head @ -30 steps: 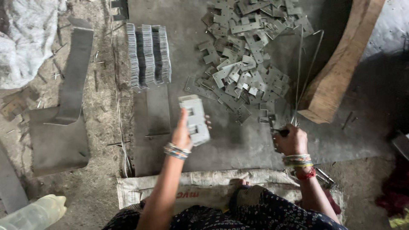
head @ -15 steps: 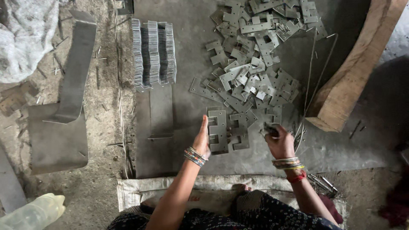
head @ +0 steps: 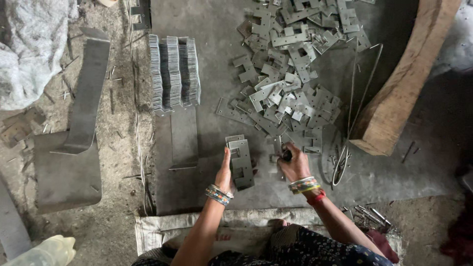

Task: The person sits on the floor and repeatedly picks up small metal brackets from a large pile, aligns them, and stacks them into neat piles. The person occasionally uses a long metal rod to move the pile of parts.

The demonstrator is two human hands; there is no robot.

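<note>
left hand [head: 225, 172] clamps a small stack of flat grey notched steel plates [head: 241, 161] on the grey metal sheet [head: 212, 59]. my right hand [head: 294, 165] is fisted round a dark tool. risk: stack fans out if grip loosens, sharp edges near fingers.

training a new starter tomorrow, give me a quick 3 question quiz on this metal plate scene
1. True or false: the left hand holds a small stack of flat metal plates.
2. Where is the loose pile of plates? A) beyond the right hand, left of the wooden beam; B) on the white sack; C) on the bent metal bracket at far left.
3. How are the plates in the sorted rows arranged?

Key:
1. True.
2. A.
3. Packed on edge in three side-by-side rows, to the left of the loose pile.
</note>
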